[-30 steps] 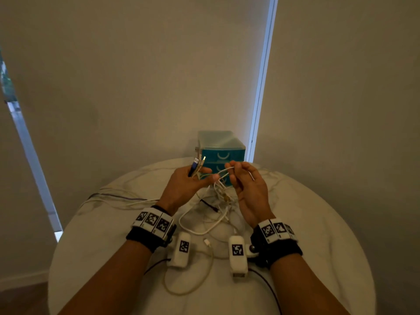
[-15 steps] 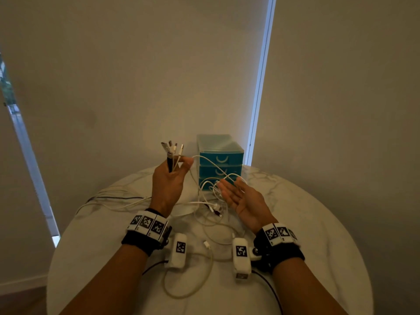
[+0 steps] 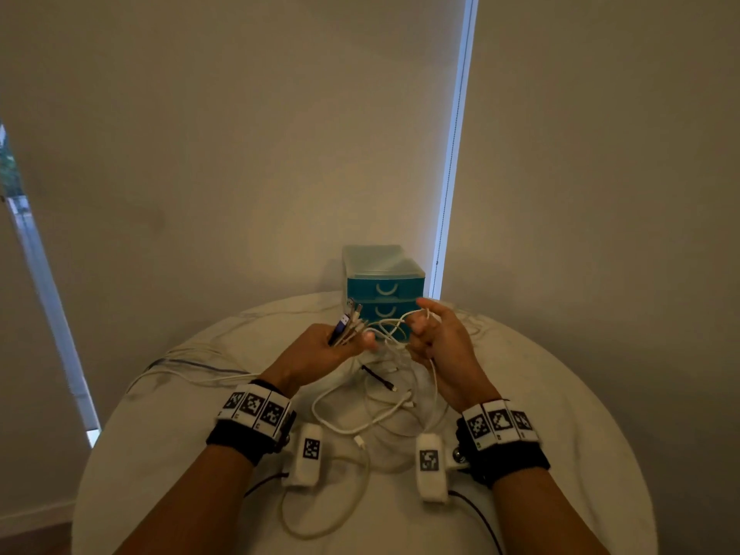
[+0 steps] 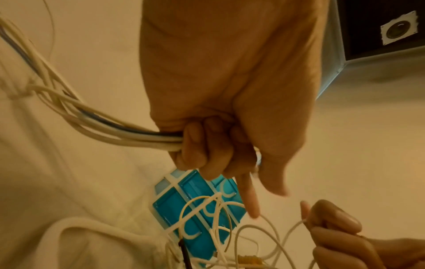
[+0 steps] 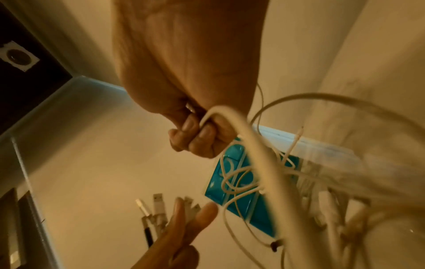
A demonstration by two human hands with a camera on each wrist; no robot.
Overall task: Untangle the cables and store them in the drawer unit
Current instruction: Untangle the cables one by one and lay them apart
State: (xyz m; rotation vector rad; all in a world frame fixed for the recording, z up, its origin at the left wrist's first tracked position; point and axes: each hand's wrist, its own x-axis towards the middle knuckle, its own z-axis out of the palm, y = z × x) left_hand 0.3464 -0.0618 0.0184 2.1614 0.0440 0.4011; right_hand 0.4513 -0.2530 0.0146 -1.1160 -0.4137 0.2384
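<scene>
Above the middle of the head view, the left hand point(image 3: 320, 350) grips a bundle of cables point(image 3: 384, 402) just below their plug ends point(image 3: 347, 324). Its fingers point(image 4: 202, 151) are curled round several white leads and one dark one, which trail off toward the left edge of the left wrist view. The connectors, among them a blue-tipped USB plug and several white ones, stand up out of the fist toward the upper left.

The right hand point(image 3: 442, 346), just right of centre, has its fingers point(image 5: 197, 138) closed round a thick white cable point(image 5: 241, 138). In the right wrist view this cable bends over the knuckles and runs down across the lower right of the frame. Thin white loops hang tangled between the two hands, and more slack lies in a loose heap on the round white bench point(image 3: 580, 454) below them. A short black lead point(image 3: 378, 378) lies among the white ones at centre frame.

The teal drawer unit point(image 3: 382, 290) stands at the far edge of the bench, just above and behind the hands. Its top two drawer fronts show in the head view, both closed. Another run of cables point(image 3: 192, 370) lies along the bench at middle left. Both wrists wear black bands with black-and-white marker tags.
</scene>
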